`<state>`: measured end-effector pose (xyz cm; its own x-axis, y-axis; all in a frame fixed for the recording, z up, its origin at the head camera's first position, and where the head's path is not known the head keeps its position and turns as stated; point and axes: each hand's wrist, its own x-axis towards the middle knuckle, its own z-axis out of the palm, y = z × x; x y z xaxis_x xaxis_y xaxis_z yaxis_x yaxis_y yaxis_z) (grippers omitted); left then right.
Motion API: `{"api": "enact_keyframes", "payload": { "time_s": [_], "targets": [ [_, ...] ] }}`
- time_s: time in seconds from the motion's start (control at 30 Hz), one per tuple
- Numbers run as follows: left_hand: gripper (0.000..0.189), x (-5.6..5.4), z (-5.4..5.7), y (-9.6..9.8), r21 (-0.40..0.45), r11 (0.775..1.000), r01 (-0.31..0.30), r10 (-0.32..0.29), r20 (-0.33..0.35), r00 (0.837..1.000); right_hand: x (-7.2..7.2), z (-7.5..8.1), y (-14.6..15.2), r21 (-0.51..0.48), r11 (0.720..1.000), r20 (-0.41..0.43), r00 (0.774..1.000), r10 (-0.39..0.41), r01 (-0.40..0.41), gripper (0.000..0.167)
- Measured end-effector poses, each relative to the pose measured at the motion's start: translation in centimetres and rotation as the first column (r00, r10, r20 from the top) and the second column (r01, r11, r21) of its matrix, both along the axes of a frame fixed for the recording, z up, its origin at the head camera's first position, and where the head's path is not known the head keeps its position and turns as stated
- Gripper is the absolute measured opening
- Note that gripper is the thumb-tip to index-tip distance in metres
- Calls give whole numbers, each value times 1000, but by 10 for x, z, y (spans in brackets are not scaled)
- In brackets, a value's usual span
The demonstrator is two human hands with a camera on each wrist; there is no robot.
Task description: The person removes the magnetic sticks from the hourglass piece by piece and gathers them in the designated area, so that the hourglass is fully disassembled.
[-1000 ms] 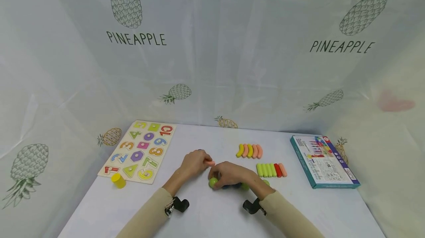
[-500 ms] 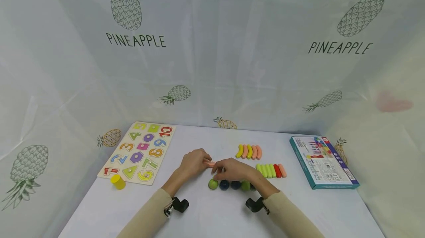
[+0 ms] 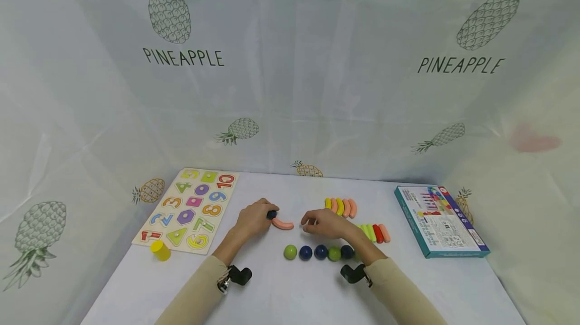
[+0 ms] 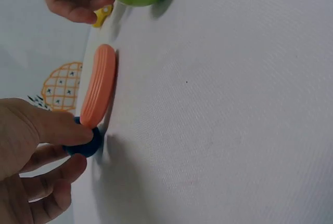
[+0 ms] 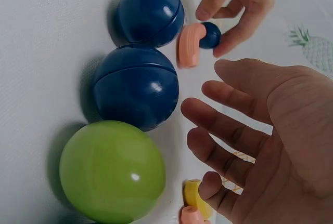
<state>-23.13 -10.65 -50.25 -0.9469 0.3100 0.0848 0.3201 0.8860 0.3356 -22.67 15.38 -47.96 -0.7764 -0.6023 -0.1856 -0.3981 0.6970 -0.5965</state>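
My left hand (image 3: pixel 251 220) pinches a small dark blue ball (image 4: pixel 88 146) between thumb and fingers, low over the white table. One end of a curved, ribbed salmon-pink piece (image 3: pixel 283 224) meets that ball; the rest of the piece lies on the table, pointing right. To the right, my right hand (image 3: pixel 325 223) hovers with loosely bent fingers and holds nothing. In front of it runs a row of green and dark blue balls, among them a green ball (image 3: pixel 290 252) at the left end and a blue ball (image 5: pixel 138 86) in the right wrist view.
Yellow and pink curved pieces (image 3: pixel 340 207) line up behind the right hand. Straight green, red and pink pieces (image 3: pixel 378 233) are partly hidden by the right forearm. A number puzzle board (image 3: pixel 186 214) and yellow cylinder (image 3: pixel 160 250) are at left, a flat box (image 3: pixel 441 221) at right.
My right hand has left the green ball at the row's left end and moved back and right. My left hand has shifted slightly left, uncovering the blue ball and more of the pink piece.
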Motion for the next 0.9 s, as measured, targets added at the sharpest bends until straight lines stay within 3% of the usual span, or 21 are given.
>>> {"api": "enact_keyframes", "payload": {
  "time_s": [0.2,0.47,0.63,0.9],
  "targets": [
    [36,2,2,2,22,1000,4,-4,22,1000,-1,-4,-1,10,999,-1,999,-40,40,22],
    [40,4,-2,9,117,987,111,-123,102,987,-4,-10,-4,14,988,28,987,-156,156,21],
    [37,5,-5,10,152,981,123,-139,100,985,-7,-15,-7,-22,977,40,977,-211,211,27],
    [38,7,-7,13,253,956,146,-178,105,978,-6,-21,-10,-58,923,144,918,-370,381,35]
  ]
}}
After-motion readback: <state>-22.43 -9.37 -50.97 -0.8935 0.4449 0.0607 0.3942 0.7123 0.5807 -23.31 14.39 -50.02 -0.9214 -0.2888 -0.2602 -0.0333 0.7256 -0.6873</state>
